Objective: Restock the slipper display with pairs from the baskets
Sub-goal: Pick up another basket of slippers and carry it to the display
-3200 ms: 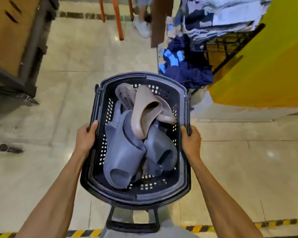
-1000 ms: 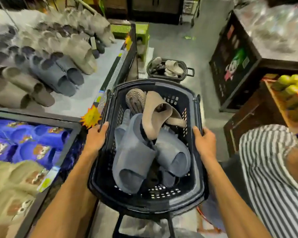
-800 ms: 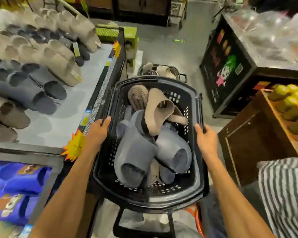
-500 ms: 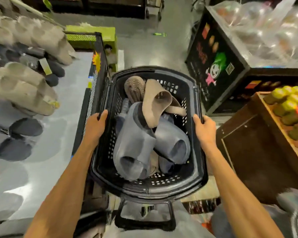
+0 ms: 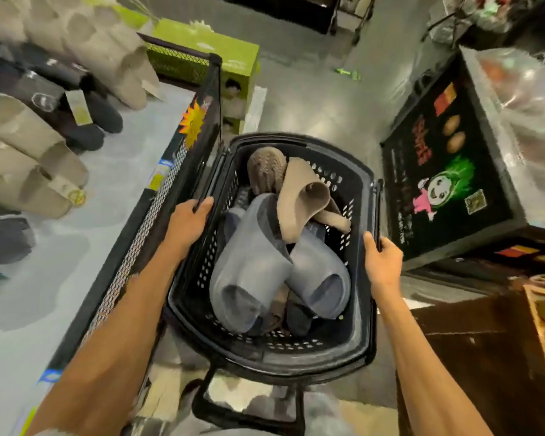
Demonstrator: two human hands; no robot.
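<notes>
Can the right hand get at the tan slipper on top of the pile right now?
Probably not yet: the right hand grips the basket rim. The tan slipper lies uncovered on top, so once freed, nothing blocks it.

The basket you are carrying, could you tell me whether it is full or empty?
Partly full: the basket holds grey-blue slippers and beige slippers, heaped below its rim.

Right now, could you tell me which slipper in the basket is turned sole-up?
The brown slipper at the basket's far end: its wavy tread shows. The tan slipper beside it and the grey ones show straps or footbeds.
</notes>
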